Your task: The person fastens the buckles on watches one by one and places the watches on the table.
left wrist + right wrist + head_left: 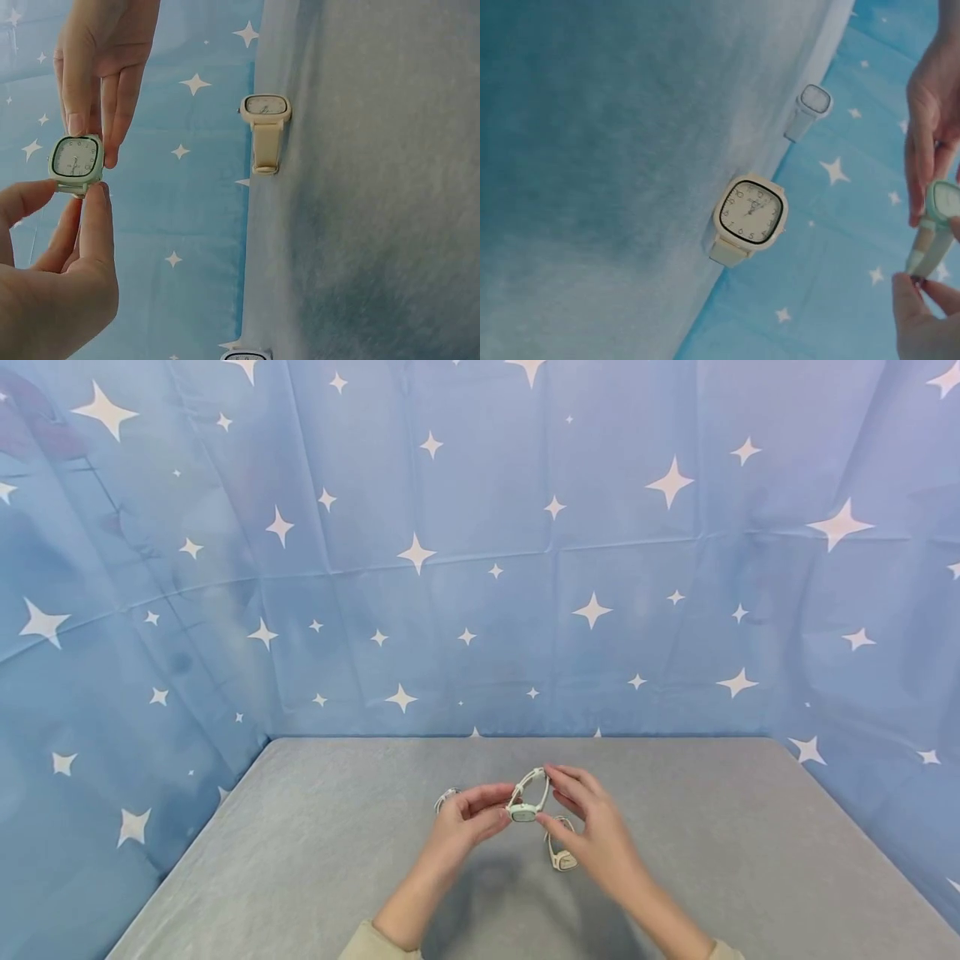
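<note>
Between both hands, raised over the table, is a pale green wristwatch (522,812) with a rounded square face, its strap forming a loop. The left hand (467,828) pinches it at the left side of the case, thumb and fingers apart from the palm. My right hand (596,827) holds the opposite side, with its thumb by the case and fingertips at the top of the strap. In the left wrist view the dial of the green watch (76,159) faces the camera. A cream wristwatch (562,860) lies below the right hand.
A whitish wristwatch (815,99) lies on the table behind the left hand, partly hidden in the head view. The grey cloth-covered table (337,860) reaches back to a blue curtain (495,610) with white stars, which also hangs along both sides.
</note>
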A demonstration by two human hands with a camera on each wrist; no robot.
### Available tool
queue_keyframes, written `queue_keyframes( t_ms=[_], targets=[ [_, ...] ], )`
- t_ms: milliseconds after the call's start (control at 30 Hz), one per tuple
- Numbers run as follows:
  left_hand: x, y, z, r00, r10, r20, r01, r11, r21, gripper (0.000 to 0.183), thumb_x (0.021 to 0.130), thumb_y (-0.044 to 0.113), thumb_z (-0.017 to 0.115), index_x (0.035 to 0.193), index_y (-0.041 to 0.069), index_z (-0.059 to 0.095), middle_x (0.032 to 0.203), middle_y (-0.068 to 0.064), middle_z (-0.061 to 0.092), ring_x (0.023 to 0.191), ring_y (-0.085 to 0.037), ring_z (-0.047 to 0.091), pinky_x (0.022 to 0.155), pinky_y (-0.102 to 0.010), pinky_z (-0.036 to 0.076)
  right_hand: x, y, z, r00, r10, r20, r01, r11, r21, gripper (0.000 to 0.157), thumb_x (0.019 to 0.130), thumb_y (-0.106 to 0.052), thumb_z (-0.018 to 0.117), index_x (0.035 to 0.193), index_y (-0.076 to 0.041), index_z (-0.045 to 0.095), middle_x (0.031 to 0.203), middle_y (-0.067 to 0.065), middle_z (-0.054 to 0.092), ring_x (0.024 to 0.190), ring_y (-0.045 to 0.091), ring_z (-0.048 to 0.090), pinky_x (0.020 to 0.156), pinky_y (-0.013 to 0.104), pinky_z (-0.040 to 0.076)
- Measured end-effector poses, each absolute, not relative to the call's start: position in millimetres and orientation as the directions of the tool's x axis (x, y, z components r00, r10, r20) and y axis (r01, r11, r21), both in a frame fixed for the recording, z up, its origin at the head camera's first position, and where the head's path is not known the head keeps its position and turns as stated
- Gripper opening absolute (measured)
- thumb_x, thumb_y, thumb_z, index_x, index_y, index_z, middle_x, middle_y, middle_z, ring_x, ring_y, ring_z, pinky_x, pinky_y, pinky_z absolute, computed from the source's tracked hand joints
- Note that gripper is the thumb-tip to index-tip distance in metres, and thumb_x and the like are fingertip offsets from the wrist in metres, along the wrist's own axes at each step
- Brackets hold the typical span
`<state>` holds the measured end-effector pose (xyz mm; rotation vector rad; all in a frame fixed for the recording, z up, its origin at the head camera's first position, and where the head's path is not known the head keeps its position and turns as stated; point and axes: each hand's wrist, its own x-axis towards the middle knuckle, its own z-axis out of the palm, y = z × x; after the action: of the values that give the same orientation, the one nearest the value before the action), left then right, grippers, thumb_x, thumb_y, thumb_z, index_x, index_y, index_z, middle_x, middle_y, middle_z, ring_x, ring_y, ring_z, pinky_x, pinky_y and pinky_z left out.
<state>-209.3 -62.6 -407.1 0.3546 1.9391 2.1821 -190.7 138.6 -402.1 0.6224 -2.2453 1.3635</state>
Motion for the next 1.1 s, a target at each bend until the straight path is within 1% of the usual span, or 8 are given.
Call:
queue_keyframes(
  t_ms=[67,167,267,367,567,667,900,1100],
  targets=[
    [-211.2,-63.6,-406.8,-0.949,0.307,0.068,0.040,-0.097,0.995,0.040,0.092,0.008,0.066,0.130,-0.006,0.060,0.129,-0.023,0.065,0.109,-0.011,0.069,0.094,-0.025,0.055,-194.2,138.4,-400.5,-0.820,-0.143,0.554,-0.560,0.400,-0.726,0.056,0.080,0.004,0.078,0.133,0.002,0.060,0.129,0.017,0.061,0.118,0.035,0.063,0.097,0.033,0.053],
    [-215.4,-62.7,-407.0,-0.954,0.282,0.105,0.095,-0.050,0.994,0.039,0.092,0.008,0.068,0.128,-0.005,0.062,0.128,-0.025,0.065,0.113,-0.020,0.069,0.093,-0.025,0.056,-199.9,137.3,-398.5,-0.853,-0.131,0.506,-0.514,0.387,-0.766,0.052,0.082,0.004,0.076,0.131,0.002,0.060,0.129,0.019,0.063,0.118,0.035,0.064,0.097,0.034,0.053],
    [-220.9,-60.3,-408.6,-0.959,0.241,0.151,0.156,0.002,0.988,0.035,0.092,0.009,0.068,0.124,-0.005,0.064,0.123,-0.024,0.068,0.113,-0.029,0.069,0.092,-0.025,0.056,-205.5,135.0,-397.5,-0.883,-0.107,0.456,-0.461,0.374,-0.805,0.049,0.084,0.003,0.075,0.130,0.003,0.060,0.129,0.022,0.064,0.116,0.037,0.066,0.095,0.035,0.054],
    [-226.6,-57.9,-411.9,-0.960,0.198,0.197,0.215,0.074,0.974,0.031,0.092,0.010,0.070,0.120,-0.004,0.068,0.117,-0.023,0.071,0.108,-0.032,0.071,0.087,-0.024,0.057,-211.3,132.7,-397.7,-0.906,-0.078,0.417,-0.415,0.362,-0.835,0.045,0.085,0.002,0.074,0.128,0.006,0.061,0.126,0.025,0.064,0.113,0.039,0.067,0.093,0.034,0.056],
    [-235.6,-55.2,-418.9,-0.955,0.151,0.257,0.287,0.230,0.930,0.022,0.090,0.011,0.072,0.110,0.001,0.074,0.105,-0.017,0.075,0.097,-0.028,0.073,0.079,-0.021,0.058,-221.9,131.1,-401.7,-0.951,-0.072,0.301,-0.308,0.331,-0.892,0.040,0.089,0.002,0.070,0.128,0.008,0.061,0.124,0.026,0.060,0.116,0.040,0.065,0.091,0.030,0.057],
    [-239.4,-54.9,-420.9,-0.952,0.151,0.267,0.304,0.351,0.886,0.017,0.089,0.012,0.074,0.104,0.006,0.076,0.099,-0.011,0.077,0.092,-0.024,0.074,0.076,-0.023,0.058,-224.2,130.8,-404.9,-0.966,-0.093,0.241,-0.259,0.342,-0.904,0.040,0.090,0.002,0.068,0.129,0.008,0.060,0.125,0.027,0.059,0.118,0.041,0.064,0.090,0.032,0.057],
    [-245.9,-52.6,-426.0,-0.945,0.171,0.278,0.323,0.622,0.713,0.014,0.086,0.014,0.077,0.100,0.012,0.078,0.093,-0.002,0.078,0.085,-0.017,0.074,0.073,-0.028,0.057,-228.0,129.9,-412.8,-0.959,-0.224,0.172,-0.247,0.369,-0.896,0.043,0.094,-0.002,0.064,0.132,0.015,0.054,0.134,0.036,0.054,0.122,0.047,0.058,0.094,0.039,0.056],
    [-248.8,-49.6,-430.9,-0.945,0.201,0.258,0.310,0.797,0.517,0.011,0.083,0.013,0.079,0.094,0.014,0.079,0.088,0.001,0.078,0.084,-0.015,0.073,0.073,-0.028,0.053,-230.8,129.7,-421.4,-0.938,-0.339,0.075,-0.229,0.441,-0.867,0.048,0.098,-0.013,0.061,0.134,0.017,0.051,0.131,0.034,0.059,0.120,0.044,0.061,0.094,0.045,0.055]
  ],
)
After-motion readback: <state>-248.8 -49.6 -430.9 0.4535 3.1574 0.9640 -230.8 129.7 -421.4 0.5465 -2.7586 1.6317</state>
